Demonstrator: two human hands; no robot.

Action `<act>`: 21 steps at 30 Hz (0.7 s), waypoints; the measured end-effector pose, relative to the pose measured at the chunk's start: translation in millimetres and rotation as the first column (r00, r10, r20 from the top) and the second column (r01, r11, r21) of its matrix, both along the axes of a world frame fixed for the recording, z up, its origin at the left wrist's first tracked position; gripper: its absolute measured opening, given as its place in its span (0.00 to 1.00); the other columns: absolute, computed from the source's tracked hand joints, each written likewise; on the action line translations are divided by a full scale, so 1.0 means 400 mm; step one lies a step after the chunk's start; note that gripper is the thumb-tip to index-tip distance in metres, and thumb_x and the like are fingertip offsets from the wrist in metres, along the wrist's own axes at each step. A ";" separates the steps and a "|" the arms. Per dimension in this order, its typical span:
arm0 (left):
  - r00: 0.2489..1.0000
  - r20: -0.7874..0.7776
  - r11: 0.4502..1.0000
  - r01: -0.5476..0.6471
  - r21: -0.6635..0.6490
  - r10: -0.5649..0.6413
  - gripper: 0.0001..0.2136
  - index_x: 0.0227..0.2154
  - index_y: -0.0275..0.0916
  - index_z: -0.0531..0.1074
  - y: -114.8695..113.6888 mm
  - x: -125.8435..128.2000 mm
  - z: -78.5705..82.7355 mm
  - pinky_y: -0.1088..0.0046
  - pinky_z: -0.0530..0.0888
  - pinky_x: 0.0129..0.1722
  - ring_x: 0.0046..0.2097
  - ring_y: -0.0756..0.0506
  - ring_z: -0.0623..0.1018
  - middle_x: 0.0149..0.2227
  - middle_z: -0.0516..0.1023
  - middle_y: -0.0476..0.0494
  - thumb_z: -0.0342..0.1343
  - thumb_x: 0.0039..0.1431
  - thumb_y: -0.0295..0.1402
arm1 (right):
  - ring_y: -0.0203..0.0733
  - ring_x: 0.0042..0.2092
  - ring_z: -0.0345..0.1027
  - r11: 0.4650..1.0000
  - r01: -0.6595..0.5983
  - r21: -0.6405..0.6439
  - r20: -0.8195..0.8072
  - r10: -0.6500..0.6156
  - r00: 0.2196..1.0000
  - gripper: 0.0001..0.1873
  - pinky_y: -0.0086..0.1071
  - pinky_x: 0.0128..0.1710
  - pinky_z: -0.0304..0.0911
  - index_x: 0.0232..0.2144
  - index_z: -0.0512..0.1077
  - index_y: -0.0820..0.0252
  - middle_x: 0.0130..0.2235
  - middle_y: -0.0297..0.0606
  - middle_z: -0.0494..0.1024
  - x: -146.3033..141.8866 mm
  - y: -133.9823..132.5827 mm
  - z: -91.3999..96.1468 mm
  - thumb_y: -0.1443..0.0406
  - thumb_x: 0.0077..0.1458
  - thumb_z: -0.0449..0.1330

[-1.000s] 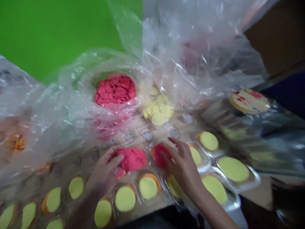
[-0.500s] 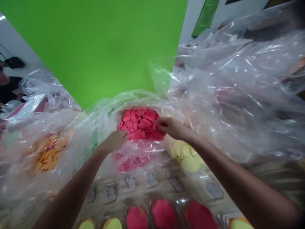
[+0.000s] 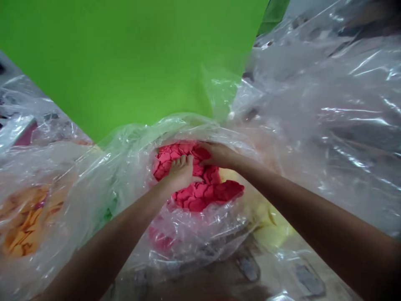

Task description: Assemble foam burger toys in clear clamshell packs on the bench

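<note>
A heap of red, petal-edged flat pieces (image 3: 200,196) lies in an opened clear plastic bag (image 3: 175,125). My left hand (image 3: 182,173) lies on the heap with its fingers and thumb spread, holding nothing. At the heap's back right, my right hand (image 3: 221,154) has fingers and thumb bent around some of the red pieces. How many pieces are in that grasp cannot be made out. A row of red pieces sits in front of my hands and spills over the bag's front fold.
Bagged orange pieces (image 3: 25,238) lie at the left, yellow pieces (image 3: 272,225) at the right. A green panel (image 3: 134,62) rises behind the bag. Loose clear plastic sheeting (image 3: 313,100) spreads over the right side. Clear moulded packaging (image 3: 308,278) lies at the front.
My left hand has moved right and opened out onto the red pieces. Some red pieces now lie farther forward over the bag's edge. The view has shifted closer.
</note>
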State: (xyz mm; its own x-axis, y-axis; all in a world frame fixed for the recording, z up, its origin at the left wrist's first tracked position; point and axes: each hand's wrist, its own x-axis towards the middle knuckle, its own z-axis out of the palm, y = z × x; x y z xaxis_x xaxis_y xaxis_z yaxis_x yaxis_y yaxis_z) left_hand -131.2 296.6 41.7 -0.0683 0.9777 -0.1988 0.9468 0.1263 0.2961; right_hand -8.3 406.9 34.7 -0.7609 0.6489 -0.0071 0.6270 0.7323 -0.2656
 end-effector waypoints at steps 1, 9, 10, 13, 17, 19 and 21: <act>1.000 0.009 1.000 -0.003 0.019 0.003 0.30 0.53 0.29 0.56 0.006 0.000 -0.011 0.57 0.61 0.53 0.57 0.33 0.64 0.55 0.63 0.24 0.61 0.51 0.35 | 0.52 0.50 0.67 0.999 0.034 -0.037 -0.030 -0.036 0.999 0.25 0.38 0.48 0.61 0.51 0.68 0.56 0.51 0.43 0.73 0.008 0.015 -0.005 0.64 0.48 0.62; 0.979 0.182 0.989 -0.116 0.090 0.098 0.15 0.44 0.36 0.67 0.018 -0.071 -0.023 0.71 0.69 0.44 0.46 0.45 0.75 0.45 0.75 0.39 0.39 0.65 0.37 | 0.46 0.38 0.71 0.868 0.215 -0.448 -0.350 -0.392 0.851 0.15 0.38 0.39 0.67 0.39 0.75 0.65 0.38 0.43 0.79 0.031 -0.006 0.053 0.68 0.54 0.51; 0.977 0.193 0.990 -0.110 0.083 0.092 0.15 0.43 0.36 0.68 0.016 -0.069 -0.023 0.71 0.70 0.43 0.46 0.44 0.75 0.46 0.75 0.39 0.42 0.63 0.41 | 0.43 0.35 0.72 0.839 0.195 -0.508 -0.379 -0.421 0.824 0.15 0.36 0.37 0.68 0.37 0.75 0.65 0.35 0.42 0.79 0.030 -0.016 0.062 0.69 0.54 0.50; 0.977 0.197 0.992 -0.102 0.071 0.087 0.20 0.44 0.35 0.66 0.003 -0.041 -0.023 0.68 0.70 0.43 0.47 0.40 0.73 0.47 0.73 0.35 0.57 0.52 0.43 | 0.39 0.28 0.69 0.756 0.160 -0.634 -0.414 -0.507 0.756 0.11 0.33 0.30 0.67 0.29 0.75 0.65 0.27 0.40 0.77 0.038 -0.040 0.078 0.73 0.49 0.52; 0.973 0.206 0.989 -0.123 0.087 0.103 0.18 0.47 0.33 0.63 -0.016 -0.001 -0.025 0.65 0.67 0.47 0.49 0.41 0.72 0.46 0.72 0.34 0.57 0.54 0.33 | 0.36 0.23 0.64 0.645 0.143 -0.750 -0.410 -0.624 0.665 0.08 0.32 0.25 0.65 0.20 0.70 0.63 0.21 0.37 0.71 0.068 -0.062 0.080 0.73 0.47 0.54; 0.972 0.205 0.986 -0.140 0.089 0.119 0.20 0.47 0.32 0.62 -0.021 0.007 -0.028 0.61 0.65 0.50 0.53 0.38 0.68 0.49 0.70 0.30 0.58 0.53 0.33 | 0.36 0.22 0.64 0.574 0.116 -0.810 -0.397 -0.684 0.613 0.07 0.32 0.25 0.65 0.22 0.68 0.62 0.21 0.36 0.71 0.087 -0.076 0.079 0.72 0.49 0.53; 0.971 0.202 0.986 -0.146 0.081 0.127 0.18 0.43 0.31 0.65 -0.024 0.010 -0.027 0.57 0.62 0.53 0.56 0.34 0.65 0.51 0.67 0.28 0.60 0.51 0.31 | 0.35 0.23 0.65 0.520 0.089 -0.849 -0.387 -0.729 0.564 0.07 0.33 0.26 0.67 0.23 0.66 0.61 0.22 0.35 0.70 0.109 -0.094 0.080 0.71 0.51 0.52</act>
